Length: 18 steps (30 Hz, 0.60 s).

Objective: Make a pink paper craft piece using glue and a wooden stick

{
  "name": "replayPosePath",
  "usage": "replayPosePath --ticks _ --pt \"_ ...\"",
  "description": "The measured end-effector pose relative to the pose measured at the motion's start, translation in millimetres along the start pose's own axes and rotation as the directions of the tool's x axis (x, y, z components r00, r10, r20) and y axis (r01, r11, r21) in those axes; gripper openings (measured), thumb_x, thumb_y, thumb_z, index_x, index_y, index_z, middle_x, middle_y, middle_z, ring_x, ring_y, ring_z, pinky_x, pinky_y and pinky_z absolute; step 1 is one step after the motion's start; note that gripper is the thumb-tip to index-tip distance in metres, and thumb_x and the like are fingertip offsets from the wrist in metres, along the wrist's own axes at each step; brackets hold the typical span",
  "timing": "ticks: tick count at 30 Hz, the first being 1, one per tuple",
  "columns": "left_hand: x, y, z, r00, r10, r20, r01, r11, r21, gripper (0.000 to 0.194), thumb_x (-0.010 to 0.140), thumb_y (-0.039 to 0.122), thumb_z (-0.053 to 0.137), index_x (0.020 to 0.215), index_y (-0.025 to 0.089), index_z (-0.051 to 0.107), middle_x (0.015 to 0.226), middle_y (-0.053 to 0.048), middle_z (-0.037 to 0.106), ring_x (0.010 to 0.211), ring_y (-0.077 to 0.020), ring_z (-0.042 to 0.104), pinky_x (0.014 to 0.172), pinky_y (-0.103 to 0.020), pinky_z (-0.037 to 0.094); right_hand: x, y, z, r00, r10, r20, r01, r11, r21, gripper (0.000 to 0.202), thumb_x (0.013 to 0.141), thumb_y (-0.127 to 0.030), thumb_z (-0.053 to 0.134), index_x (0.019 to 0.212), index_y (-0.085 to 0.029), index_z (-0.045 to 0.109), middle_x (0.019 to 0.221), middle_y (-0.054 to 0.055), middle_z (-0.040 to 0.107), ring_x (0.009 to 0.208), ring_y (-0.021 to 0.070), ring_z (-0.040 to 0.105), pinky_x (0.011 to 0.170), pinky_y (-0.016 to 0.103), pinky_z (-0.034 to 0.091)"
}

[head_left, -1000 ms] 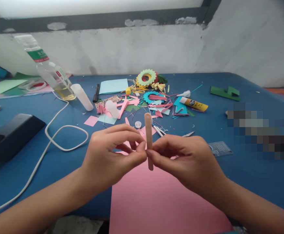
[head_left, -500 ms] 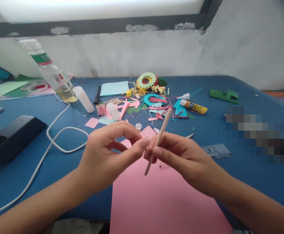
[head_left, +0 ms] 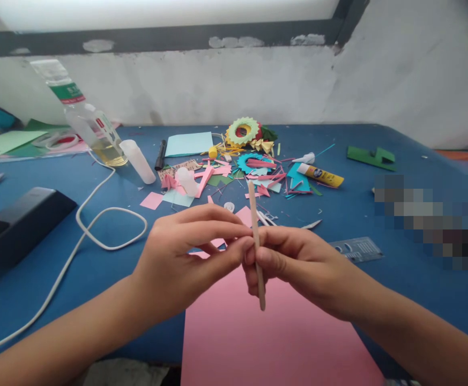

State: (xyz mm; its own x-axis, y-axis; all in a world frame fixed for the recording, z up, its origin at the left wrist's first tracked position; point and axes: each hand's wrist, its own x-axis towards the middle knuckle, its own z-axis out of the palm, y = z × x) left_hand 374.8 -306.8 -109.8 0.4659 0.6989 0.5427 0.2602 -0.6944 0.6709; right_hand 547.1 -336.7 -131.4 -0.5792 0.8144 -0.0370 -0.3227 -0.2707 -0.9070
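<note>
1 wood stick, long axis near-vert., top leaning slightly L, held up betw. hands over pink sheet, nr front edge of blue table. R hand pinches it approx. mid-length; L hand: fingertips at its L side, grip can't tell.

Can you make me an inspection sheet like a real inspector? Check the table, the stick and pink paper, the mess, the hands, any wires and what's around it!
Surface: blue table, partly covered with things.
Things in use: stick, held nearly upright; pink sheet, below the hands.
Clutter: paper scraps, paper rings, yellow tube, bottle with some liquid, stencil.
Hands: right hand pinches the stick; left hand has its fingertips beside it, gripping or not I can't tell.
Cables: white cable, looped on the left.
Surroundings: wall behind; part of the right side is pixelated.
</note>
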Motion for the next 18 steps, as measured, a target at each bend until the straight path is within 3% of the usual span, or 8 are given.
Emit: replayPosePath --ticks 8,18 --pt "-0.8 -3.1 -1.3 0.999 0.019 0.035 -0.022 0.993 0.113 0.011 0.076 0.012 0.061 0.073 0.02 0.068 0.077 -0.001 0.068 0.058 -0.0069 0.06 0.047 -0.012 0.05 -2.2 -6.5 6.2 0.994 0.047 -0.096 -0.057 0.993 -0.105 0.017 0.089 -0.028 0.052 0.081 -0.015 0.059 0.07 0.0 0.06 0.063 0.0084 0.059 0.06 0.02 0.05" --pt "-6.1 -5.0 4.8 0.997 0.07 -0.034 -0.064 0.985 0.163 0.011 0.076 0.009 0.06 0.07 0.016 0.065 0.078 -0.001 0.066 0.062 -0.0057 0.059 0.057 -0.011 0.05 -1.1 -4.9 12.8 0.993 0.011 -0.114 -0.028 0.989 -0.144 0.021 0.091 -0.026 0.048 0.075 -0.015 0.057 0.066 -0.001 0.059 0.058 0.0075 0.057 0.06 0.02 0.049"
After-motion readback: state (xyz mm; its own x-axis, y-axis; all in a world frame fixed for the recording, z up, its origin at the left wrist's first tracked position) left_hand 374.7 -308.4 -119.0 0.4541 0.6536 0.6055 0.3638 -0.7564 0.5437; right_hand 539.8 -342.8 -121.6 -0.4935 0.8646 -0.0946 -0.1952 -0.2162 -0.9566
